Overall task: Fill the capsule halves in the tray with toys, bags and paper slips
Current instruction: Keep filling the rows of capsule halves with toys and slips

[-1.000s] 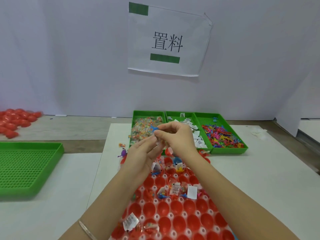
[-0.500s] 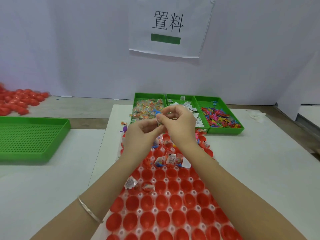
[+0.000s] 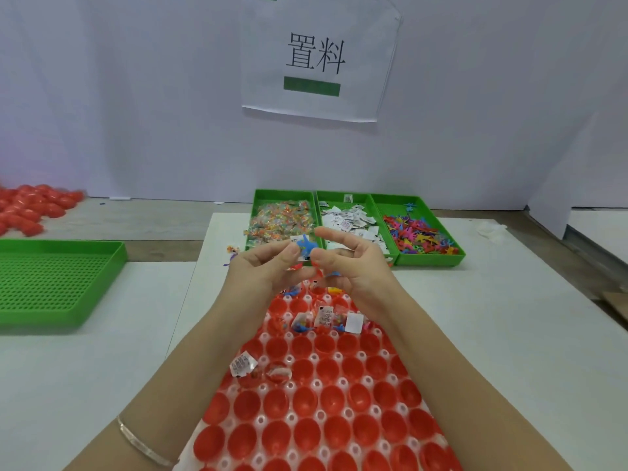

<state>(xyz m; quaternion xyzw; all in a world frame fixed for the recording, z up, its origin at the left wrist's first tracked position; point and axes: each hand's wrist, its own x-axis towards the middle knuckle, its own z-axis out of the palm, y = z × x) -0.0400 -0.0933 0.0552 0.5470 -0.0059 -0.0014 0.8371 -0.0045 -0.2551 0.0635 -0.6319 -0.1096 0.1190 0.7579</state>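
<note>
Two hands raised over tray [image 3: 261,420] far end. Left hand [image 3: 268,271] pinches blue toy [image 3: 307,247], fingertips clamped on it. Right hand [image 3: 355,266] just beside toy, fingers loosely curled; grip unclear. Few red halves [image 3: 307,433] filled.

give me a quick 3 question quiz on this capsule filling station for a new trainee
1. True or false: the left hand pinches a blue toy.
2. Which far green bin holds the paper slips? A left, B middle, C right.
3. Fill in: the capsule halves nearest the camera are ____.
Key: 1 true; 2 B, the middle bin; 3 empty.
</note>
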